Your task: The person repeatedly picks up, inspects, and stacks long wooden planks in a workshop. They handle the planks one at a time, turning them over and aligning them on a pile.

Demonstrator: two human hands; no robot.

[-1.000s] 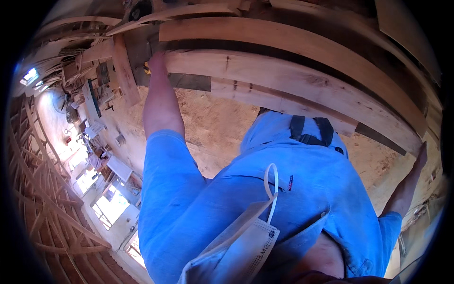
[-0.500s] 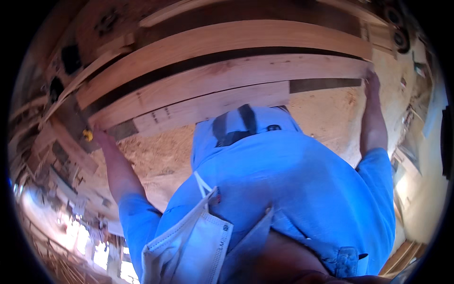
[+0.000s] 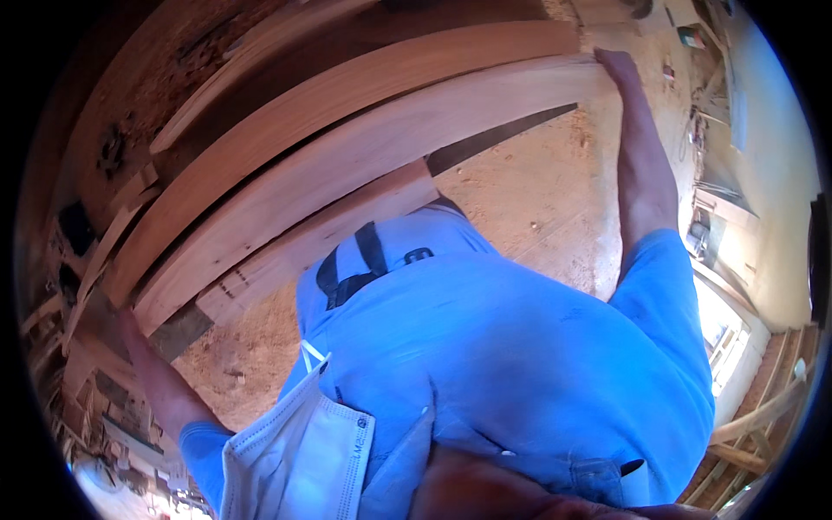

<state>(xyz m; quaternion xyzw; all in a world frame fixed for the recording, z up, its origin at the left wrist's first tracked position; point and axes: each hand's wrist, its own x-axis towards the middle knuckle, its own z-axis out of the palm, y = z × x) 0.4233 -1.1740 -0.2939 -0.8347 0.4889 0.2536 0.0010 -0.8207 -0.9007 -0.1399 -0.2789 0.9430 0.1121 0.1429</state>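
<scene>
Sawdust floor (image 3: 537, 199) lay below; both hands held long plank (image 3: 364, 173) w/ left fingers (image 3: 130, 319) & right fingers (image 3: 611, 59) wrapped on its ends.

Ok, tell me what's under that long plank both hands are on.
Under the long plank lie a shorter board and a sawdust-strewn floor. The blue shirt hides the rest. The left hand and right hand grip its ends.

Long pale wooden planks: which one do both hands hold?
The middle long pale wooden plank: right hand and left hand grip its ends; the neighbouring planks go untouched.
</scene>
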